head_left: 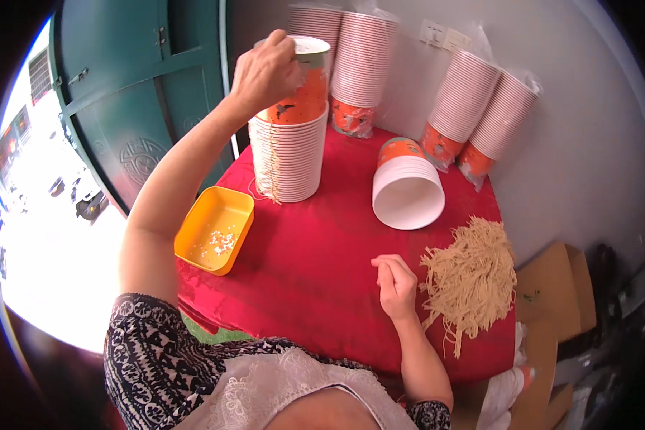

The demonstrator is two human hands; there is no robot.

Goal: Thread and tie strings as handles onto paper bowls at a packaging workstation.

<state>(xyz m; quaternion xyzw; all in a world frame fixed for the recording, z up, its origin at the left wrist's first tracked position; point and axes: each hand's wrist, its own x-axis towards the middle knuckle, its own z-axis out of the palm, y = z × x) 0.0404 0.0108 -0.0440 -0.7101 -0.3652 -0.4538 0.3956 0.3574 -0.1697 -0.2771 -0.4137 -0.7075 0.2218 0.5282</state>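
My left hand (269, 72) is raised to the top of a tall stack of upside-down paper buckets (294, 161), its fingers curled closed against the uppermost orange-patterned bucket (304, 97). What lies inside those fingers is hidden. Loose tan strings (269, 168) hang down the stack's left side. Low over the red cloth, my right hand (395, 283) is closed, with nothing visible poking out; its grip is hidden. Beside it on the right lies a heap of tan strings (473, 279). A few nested paper buckets (408, 193) lie on their side, mouth toward me.
A yellow plastic tray (193, 251) with small white bits stands at the left table edge. Several plastic-wrapped bucket stacks (466, 93) lean at the back wall. A cardboard box (552, 287) is right of the red-covered table (322, 258); a green door (122, 115) stands left.
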